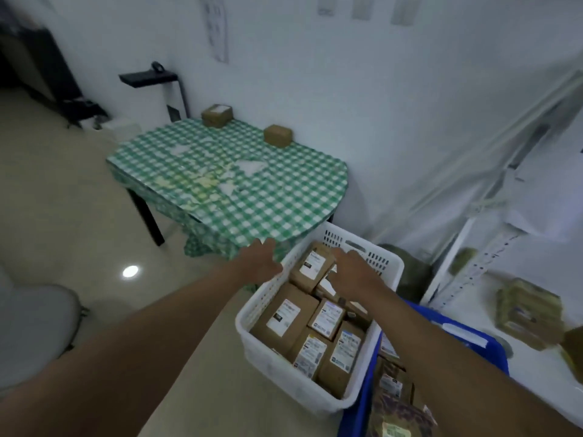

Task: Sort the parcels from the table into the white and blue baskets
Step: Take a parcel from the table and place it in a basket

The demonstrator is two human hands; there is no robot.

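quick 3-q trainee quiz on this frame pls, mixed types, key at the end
1. How many parcels are left on the checked table?
2. True or false: the white basket holds no parcels.
3. Which hand is over the white basket's parcels? A) left hand B) right hand C) neither

Key
1. Two: a labelled parcel at the far edge and a plain parcel nearer the wall.
2. False: it is packed with brown labelled parcels.
3. B. The left hand hangs beside the basket's left rim, fingers relaxed, holding nothing.
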